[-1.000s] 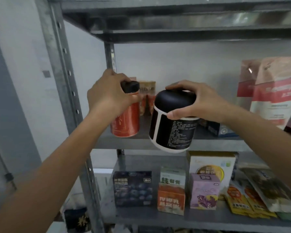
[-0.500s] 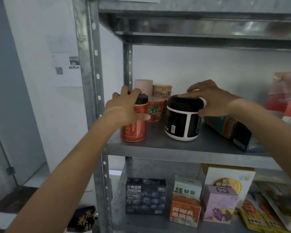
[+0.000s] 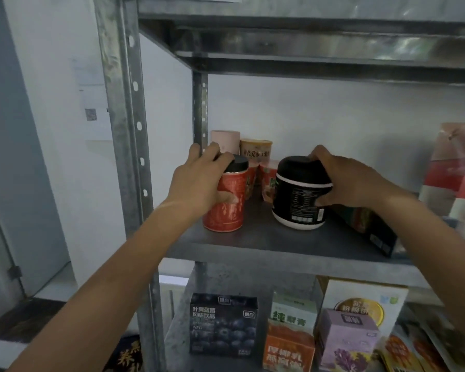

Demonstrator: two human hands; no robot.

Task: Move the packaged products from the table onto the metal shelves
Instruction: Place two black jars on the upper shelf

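Unit: metal shelves (image 3: 253, 238), grey steel, perforated uprights; the middle tier is the one being loaded, and the tier below already holds boxed goods.
Neighbour, right: dark box (image 3: 371, 232), lying angled on the middle tier, just beside the jar.
Item 1: black jar (image 3: 298, 200), white base band, domed black lid; stands on the middle tier, centre, slightly forward.
Item 2: red canister (image 3: 226, 210), black cap; stands on the same tier at the left end, near the front edge and the upright.
Right hand (image 3: 352, 181): fingers curled over the jar's lid, thumb against its side; gripping.
Left hand (image 3: 196, 183): wrapped round the canister, fingertips over the cap, thumb on the front.
Back row: small cups (image 3: 255, 150), packed close behind both items.
Status, judged: both items placed, release pending.
Risk 1: pushing either item deeper would likely topple the cups.
Risk 2: the canister near the lip could tip off if a withdrawing hand drags it.
Risk 3: the jar could catch the box's corner.
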